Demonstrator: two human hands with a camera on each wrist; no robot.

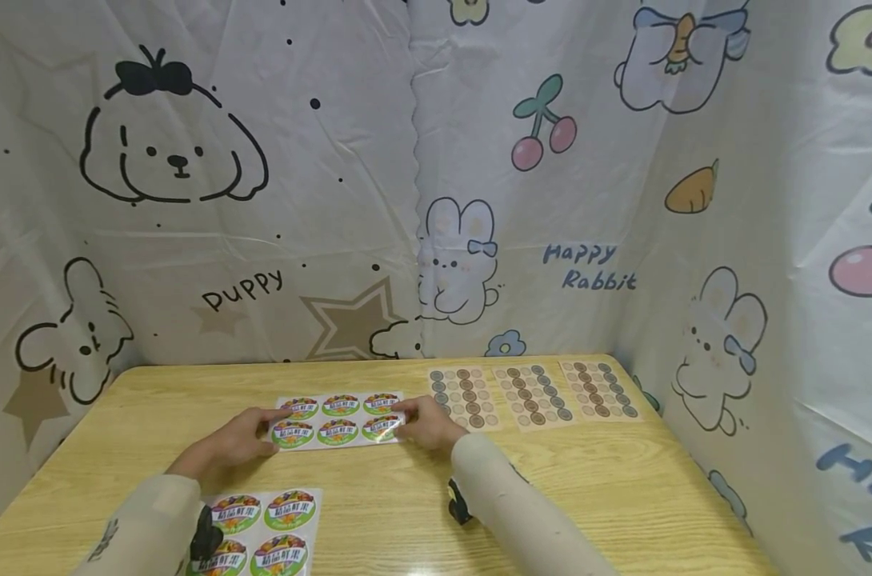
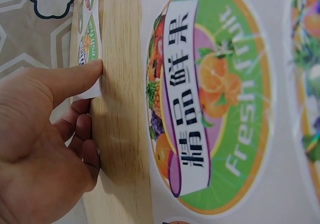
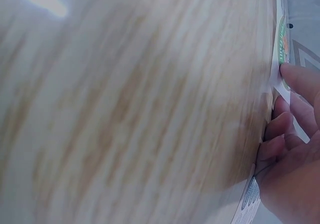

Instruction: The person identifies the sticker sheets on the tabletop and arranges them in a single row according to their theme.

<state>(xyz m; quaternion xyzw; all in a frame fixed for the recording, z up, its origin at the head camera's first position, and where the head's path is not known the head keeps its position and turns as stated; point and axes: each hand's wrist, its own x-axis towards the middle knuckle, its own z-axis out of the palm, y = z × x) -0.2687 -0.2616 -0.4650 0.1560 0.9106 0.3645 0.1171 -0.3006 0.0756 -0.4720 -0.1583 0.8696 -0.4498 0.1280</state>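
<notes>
White and glossy, the upper sticker sheet (image 1: 338, 420) is in the lower part of the head view, just left of centre, with six oval fruit labels in two rows. My left hand (image 1: 238, 440) pinches its left end between thumb and fingers, and my right hand (image 1: 432, 424) pinches its right end the same way. The right wrist view is blurred, so I cannot tell whether the sheet's underside touches the table (image 1: 378, 512) between my hands. At the lower left of the frame, near my left sleeve (image 1: 144, 532), lies the nearer sticker sheet (image 1: 263, 528) with larger ovals; in the left wrist view one reads "Fresh Fruit". Right of my right hand, toward the table's far edge, three sheets of round stickers (image 1: 531, 396) lie side by side, with brown, grey and pale discs. My right sleeve (image 1: 530, 512) reaches in from the bottom right. Behind everything, filling the top of the frame, hangs pale cloth (image 1: 350, 160) printed with a puppy, rabbits and cherries.
</notes>
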